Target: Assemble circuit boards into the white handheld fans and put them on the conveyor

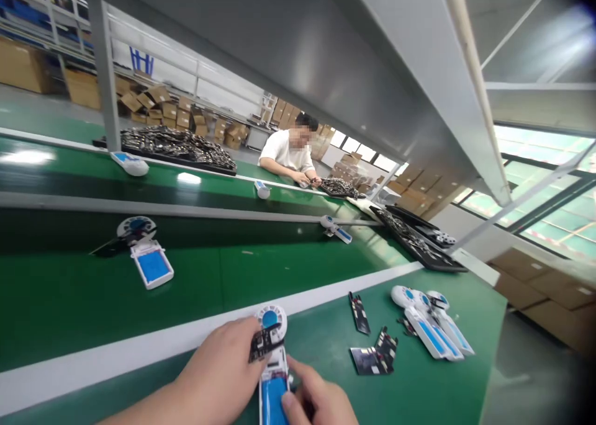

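Observation:
In front of me lies a white handheld device housing [278, 370] with a round vented head and a blue insert in its long body. My left hand [218, 366] is closed around its left side near the head. Beside those fingers a small black circuit board [264, 343] lies tilted across the housing's neck; whether the fingers also pinch it I cannot tell. My right hand [321, 397] grips the housing's right edge, thumb by the blue insert and index finger at the neck. The lower end of the housing runs out of view.
Loose black circuit boards [375, 357] and several white housings [433, 326] lie to the right. Another opened housing [151, 267] rests on the green conveyor belt [223, 270]. Black trays [419, 245] of parts stand farther back. A metal shelf [302, 59] hangs overhead. A co-worker [288, 152] sits across the line.

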`<action>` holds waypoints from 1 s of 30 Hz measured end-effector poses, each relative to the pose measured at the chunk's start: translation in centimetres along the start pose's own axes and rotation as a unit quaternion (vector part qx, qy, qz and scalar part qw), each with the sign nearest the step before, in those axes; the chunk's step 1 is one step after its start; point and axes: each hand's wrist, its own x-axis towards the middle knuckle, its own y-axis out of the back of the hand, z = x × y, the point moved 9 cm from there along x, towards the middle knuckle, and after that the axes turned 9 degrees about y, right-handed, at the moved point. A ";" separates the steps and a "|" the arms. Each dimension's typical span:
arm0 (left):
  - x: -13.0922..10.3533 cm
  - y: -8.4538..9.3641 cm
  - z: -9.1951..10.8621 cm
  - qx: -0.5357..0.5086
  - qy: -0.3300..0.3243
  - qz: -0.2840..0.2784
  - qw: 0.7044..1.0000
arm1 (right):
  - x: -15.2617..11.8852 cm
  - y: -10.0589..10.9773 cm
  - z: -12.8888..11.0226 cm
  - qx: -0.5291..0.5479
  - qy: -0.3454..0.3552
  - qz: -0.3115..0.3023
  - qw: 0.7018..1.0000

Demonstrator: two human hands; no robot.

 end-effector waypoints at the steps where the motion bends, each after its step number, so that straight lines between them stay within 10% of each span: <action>1: -0.3 -0.2 0.2 0.020 -0.009 0.010 1.000 | 0.2 0.2 -0.4 -0.028 0.005 -0.004 1.000; 30: -0.6 -1.9 0.1 -0.036 0.044 -0.069 0.996 | 2.9 0.8 -6.0 0.017 0.128 0.167 0.978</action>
